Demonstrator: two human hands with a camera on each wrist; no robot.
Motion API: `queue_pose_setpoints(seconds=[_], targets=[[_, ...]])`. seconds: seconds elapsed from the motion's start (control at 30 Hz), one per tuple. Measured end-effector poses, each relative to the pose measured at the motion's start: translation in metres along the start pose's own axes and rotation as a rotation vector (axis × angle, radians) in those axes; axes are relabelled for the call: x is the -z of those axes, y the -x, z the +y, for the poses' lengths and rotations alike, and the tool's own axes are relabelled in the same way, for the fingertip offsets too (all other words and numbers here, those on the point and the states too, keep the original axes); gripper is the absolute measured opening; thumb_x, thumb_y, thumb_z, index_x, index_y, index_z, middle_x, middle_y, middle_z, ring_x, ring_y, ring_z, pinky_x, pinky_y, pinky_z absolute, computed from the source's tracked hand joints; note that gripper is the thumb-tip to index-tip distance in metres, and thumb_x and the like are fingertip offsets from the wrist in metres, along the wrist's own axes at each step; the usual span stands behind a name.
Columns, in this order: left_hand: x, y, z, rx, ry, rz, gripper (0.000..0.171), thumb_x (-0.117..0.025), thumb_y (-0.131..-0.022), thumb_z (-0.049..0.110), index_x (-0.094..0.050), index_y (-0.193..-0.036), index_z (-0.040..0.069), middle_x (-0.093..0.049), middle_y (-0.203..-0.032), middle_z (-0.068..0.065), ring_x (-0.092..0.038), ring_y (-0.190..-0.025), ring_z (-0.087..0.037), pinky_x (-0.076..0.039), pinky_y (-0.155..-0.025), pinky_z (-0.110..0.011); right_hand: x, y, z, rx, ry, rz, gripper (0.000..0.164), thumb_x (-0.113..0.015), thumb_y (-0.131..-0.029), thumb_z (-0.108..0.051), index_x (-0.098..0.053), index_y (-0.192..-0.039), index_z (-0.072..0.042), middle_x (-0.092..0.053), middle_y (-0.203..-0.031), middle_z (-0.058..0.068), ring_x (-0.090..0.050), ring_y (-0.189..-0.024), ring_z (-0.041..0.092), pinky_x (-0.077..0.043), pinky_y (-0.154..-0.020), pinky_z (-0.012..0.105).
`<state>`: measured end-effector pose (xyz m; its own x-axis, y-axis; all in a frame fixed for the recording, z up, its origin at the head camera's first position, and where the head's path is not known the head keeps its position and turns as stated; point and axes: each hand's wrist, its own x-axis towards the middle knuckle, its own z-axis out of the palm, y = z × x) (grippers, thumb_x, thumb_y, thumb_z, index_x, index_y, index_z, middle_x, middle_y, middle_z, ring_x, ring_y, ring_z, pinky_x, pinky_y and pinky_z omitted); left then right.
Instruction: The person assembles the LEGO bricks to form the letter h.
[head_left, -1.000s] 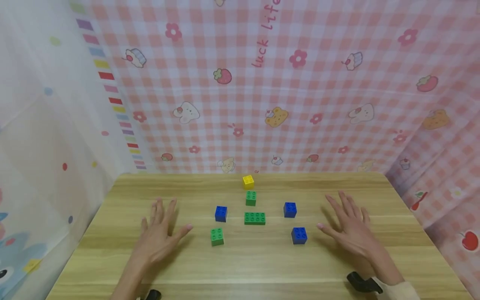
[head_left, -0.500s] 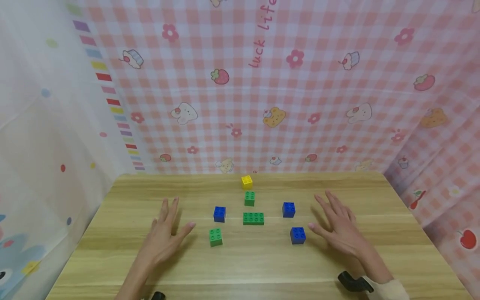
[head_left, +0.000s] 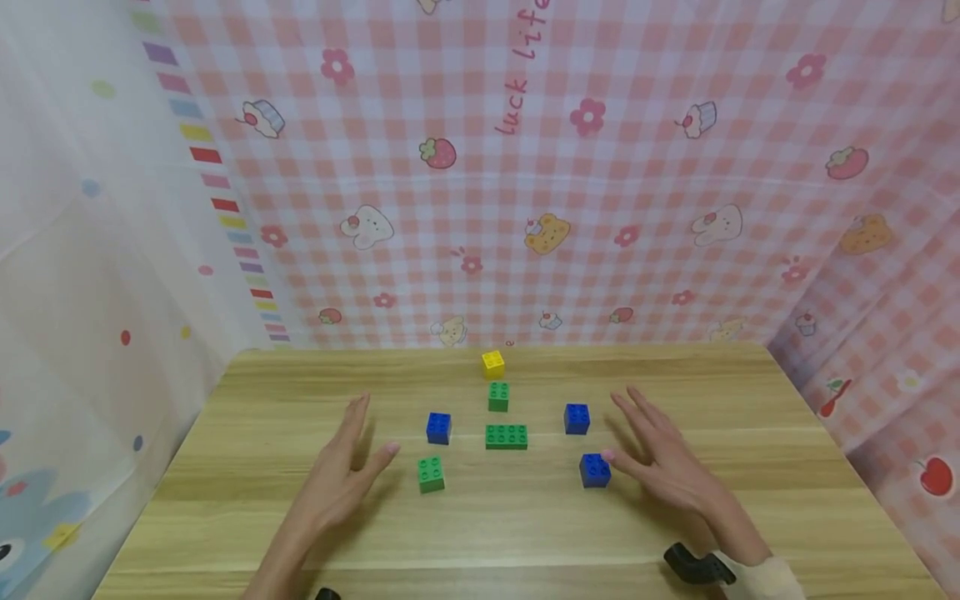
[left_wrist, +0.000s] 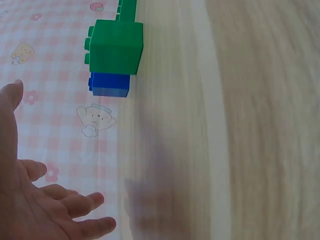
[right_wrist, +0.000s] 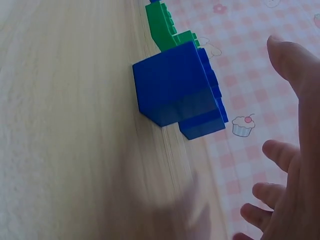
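Toy building bricks stand studs up on the wooden table. My left hand hovers with fingers extended and holds nothing; its thumb points toward the front-left green brick, with a left blue brick just beyond. My right hand, likewise spread and holding nothing, has its thumb tip overlapping the corner of the front-right blue brick in the head view. Another blue brick sits behind that one. Between the hands lie a long green brick, a small green brick and a yellow brick.
The wooden table ends at the back against a pink checked cloth. A white dotted cloth hangs at the left, and checked cloth continues on the right. Black wrist straps show at the lower edge.
Both hands have moved inward, the right one leftward to the front-right blue brick, the left one slightly rightward toward the front-left green brick. The bricks stay in place.
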<state>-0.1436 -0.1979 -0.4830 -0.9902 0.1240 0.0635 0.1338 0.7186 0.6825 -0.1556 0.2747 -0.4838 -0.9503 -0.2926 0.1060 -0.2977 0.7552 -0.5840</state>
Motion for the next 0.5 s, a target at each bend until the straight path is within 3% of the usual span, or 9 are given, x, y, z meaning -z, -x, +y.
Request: queue_pose_setpoints(seconds=[0.17, 0.3, 0.5], targets=[[-0.005, 0.000, 0.003, -0.016, 0.052, -0.012, 0.084, -0.054, -0.102, 0.056, -0.004, -0.165, 0.033, -0.018, -0.172, -0.013, -0.022, -0.156, -0.042, -0.021, -0.124, -0.068, -0.003, -0.001, -0.002, -0.004, -0.064, -0.030, 0.080, -0.065, -0.099, -0.046, -0.019, -0.164, -0.032, -0.014, -0.172, 0.017, -0.014, -0.154, 0.051, -0.023, -0.109, 0.085], [-0.009, 0.002, 0.005, 0.007, 0.080, -0.016, 0.082, -0.054, -0.102, 0.058, -0.005, -0.164, 0.037, -0.030, -0.167, -0.018, -0.033, -0.151, -0.043, -0.024, -0.122, -0.069, -0.006, 0.000, -0.005, 0.011, -0.093, -0.028, 0.080, -0.066, -0.099, -0.044, -0.024, -0.164, -0.024, -0.018, -0.171, 0.018, -0.014, -0.154, 0.052, -0.020, -0.112, 0.084], [-0.014, 0.004, 0.010, 0.012, 0.173, -0.010, 0.078, -0.056, -0.104, 0.050, -0.012, -0.165, 0.031, -0.044, -0.159, -0.018, -0.046, -0.145, -0.036, -0.035, -0.120, -0.061, -0.008, -0.001, -0.008, 0.003, -0.127, -0.033, 0.077, -0.064, -0.100, -0.045, -0.028, -0.162, -0.019, -0.025, -0.168, 0.017, -0.021, -0.154, 0.048, -0.024, -0.115, 0.079]])
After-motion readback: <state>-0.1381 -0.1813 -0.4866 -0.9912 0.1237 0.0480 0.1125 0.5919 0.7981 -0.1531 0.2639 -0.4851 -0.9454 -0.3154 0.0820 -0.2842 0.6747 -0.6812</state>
